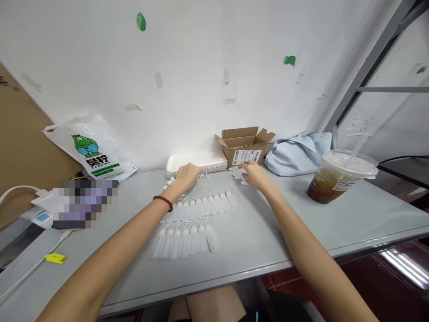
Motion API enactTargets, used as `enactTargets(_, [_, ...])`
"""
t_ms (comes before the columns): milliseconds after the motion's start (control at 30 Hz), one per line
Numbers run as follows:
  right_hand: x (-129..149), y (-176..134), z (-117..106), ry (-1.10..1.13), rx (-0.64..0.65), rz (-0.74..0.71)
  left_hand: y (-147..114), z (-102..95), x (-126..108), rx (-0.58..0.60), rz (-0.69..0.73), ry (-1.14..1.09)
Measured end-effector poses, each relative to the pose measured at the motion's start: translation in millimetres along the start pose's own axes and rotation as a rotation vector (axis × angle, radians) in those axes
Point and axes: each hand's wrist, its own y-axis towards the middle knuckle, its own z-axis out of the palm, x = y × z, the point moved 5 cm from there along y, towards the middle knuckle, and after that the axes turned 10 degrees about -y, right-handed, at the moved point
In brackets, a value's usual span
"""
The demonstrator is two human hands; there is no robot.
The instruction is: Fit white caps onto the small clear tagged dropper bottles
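Observation:
My left hand (188, 176) is closed at the back of the table, beside small white caps (170, 182) and a little heap of white cords (203, 179). Its curled fingers hide whatever is in them. Farther right, my right hand (254, 173) has bent fingers on small translucent plastic pieces (239, 174) in front of the carton; its grip is partly hidden. Between my arms lie two rows of flat translucent plastic tubes with white cord loops, a back row (199, 206) and a front row (184, 243).
Behind the hands are a stack of white trays (214, 162) and an open carton (246, 154). Light-blue cloth (298, 154) and a drink cup with a straw (338, 179) stand right. At left are a white plastic bag (95, 147), a blurred device (87, 203) and a cable (27, 276).

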Motion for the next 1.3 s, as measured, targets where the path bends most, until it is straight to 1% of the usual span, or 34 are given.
enactTargets(167, [3.6,1.7,7.6,-0.023,0.048,0.003,-0.5,1.2,-4.3,0.007,0.078,0.017])
enactTargets(300, [4.1,1.9,9.2,-0.008,0.061,-0.008,0.1,2.9,-6.9,0.019,0.140,0.024])
enactTargets(433, [4.6,2.5,10.2,0.003,0.074,-0.020,-2.6,-2.4,-5.3,-0.001,0.159,0.030])
enactTargets(500, [5.1,2.4,10.6,0.004,0.079,-0.022,-5.0,-8.1,-4.2,-0.041,0.168,0.026])
enactTargets(600, [6.7,1.5,11.1,0.002,0.082,-0.023,-7.0,-18.4,-1.7,-0.158,0.164,-0.039])
enactTargets(700, [9.4,0.6,11.7,-0.006,0.086,-0.023,-5.4,-25.2,3.9,-0.260,0.093,-0.218])
enactTargets(833, [14.4,-1.0,13.1,-0.031,0.093,-0.020,-8.6,-28.1,13.8,-0.344,-0.049,-0.620])
enactTargets(900, [17.5,-1.7,13.7,-0.045,0.093,-0.031,-18.2,-28.1,18.1,-0.389,-0.092,-0.848])
enactTargets(1000, [22.5,-2.0,13.1,-0.064,0.074,-0.061,-42.1,-23.8,23.3,-0.421,-0.126,-1.153])
enactTargets(1067, [27.9,-2.1,8.9,-0.063,-0.003,-0.098,-60.6,-18.4,26.4,-0.422,-0.169,-1.328])
enactTargets(1133, [36.8,-4.1,1.9,-0.009,-0.128,-0.144,-77.1,-13.3,27.7,-0.410,-0.218,-1.461])
enactTargets(1233, [59.3,-14.1,-8.8,0.225,-0.298,-0.286,-92.0,-9.4,23.3,-0.355,-0.250,-1.651])
enactTargets(1300, [77.8,-25.1,-14.1,0.388,-0.364,-0.416,-95.7,-9.0,17.9,-0.322,-0.258,-1.777])
